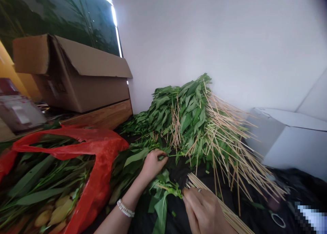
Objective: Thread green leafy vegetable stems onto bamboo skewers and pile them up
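My left hand (154, 164), wearing a beaded bracelet at the wrist, is closed in a pinch. A thin green stem (176, 155) runs out to the right from its fingertips. Lower right, my right hand (201, 206), with a ring on one finger, is closed on a skewer of leafy greens (163, 195); the leaves hang to the left of the fingers. A bundle of bare wooden skewers (233, 213) lies beneath and beside the right hand. Loose green leaves (136, 157) lie left of my left hand.
Behind my hands rises a big pile of skewered greens (191, 108), its sticks fanning right. A red plastic bag (102, 162) holding leaves and yellowish lumps stands left. Beyond are a cardboard box (97, 91) and a white wall (217, 33). A white box (293, 138) stands right.
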`<state>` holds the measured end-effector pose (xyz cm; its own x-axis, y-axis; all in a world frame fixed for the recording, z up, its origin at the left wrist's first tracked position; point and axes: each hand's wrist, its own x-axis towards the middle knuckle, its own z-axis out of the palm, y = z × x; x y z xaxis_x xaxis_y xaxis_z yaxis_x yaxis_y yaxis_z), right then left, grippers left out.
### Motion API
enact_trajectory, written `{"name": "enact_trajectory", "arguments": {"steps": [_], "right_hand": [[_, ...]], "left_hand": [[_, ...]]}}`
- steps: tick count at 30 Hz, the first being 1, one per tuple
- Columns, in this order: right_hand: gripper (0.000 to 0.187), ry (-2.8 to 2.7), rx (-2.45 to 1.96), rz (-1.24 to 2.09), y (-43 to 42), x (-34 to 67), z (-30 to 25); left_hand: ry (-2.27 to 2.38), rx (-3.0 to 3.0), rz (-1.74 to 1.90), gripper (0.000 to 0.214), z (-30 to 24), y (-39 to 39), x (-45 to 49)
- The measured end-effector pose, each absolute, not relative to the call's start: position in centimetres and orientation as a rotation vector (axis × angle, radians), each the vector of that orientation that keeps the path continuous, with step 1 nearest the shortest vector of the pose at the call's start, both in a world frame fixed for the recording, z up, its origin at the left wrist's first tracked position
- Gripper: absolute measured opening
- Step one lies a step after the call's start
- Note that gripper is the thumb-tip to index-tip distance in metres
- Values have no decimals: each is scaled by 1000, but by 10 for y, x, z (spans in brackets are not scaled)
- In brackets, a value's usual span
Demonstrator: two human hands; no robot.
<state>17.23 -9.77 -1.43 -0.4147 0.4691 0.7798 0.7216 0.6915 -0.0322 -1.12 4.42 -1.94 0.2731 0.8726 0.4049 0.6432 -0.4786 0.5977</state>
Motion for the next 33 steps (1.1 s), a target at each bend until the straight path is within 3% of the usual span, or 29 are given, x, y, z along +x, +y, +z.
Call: {"name": "enact_trajectory", "arguments": {"steps": [3, 13, 25, 33], "right_hand": [[20, -2083, -923, -388, -96, 174, -17], [20, -2111, -1007, -407, -93, 177, -22], [24, -1949, -1250, -345, -90, 178, -28], [28, -1870, -1309, -352, -85, 182, -32]], "left_hand": [[1239, 2077, 1155, 12, -13, 44, -12], [975, 1656, 1107, 63, -8, 41, -11], [896, 1622, 1166, 34, 7, 30, -8], [894, 1767, 1083, 42, 5, 28, -4]]}}
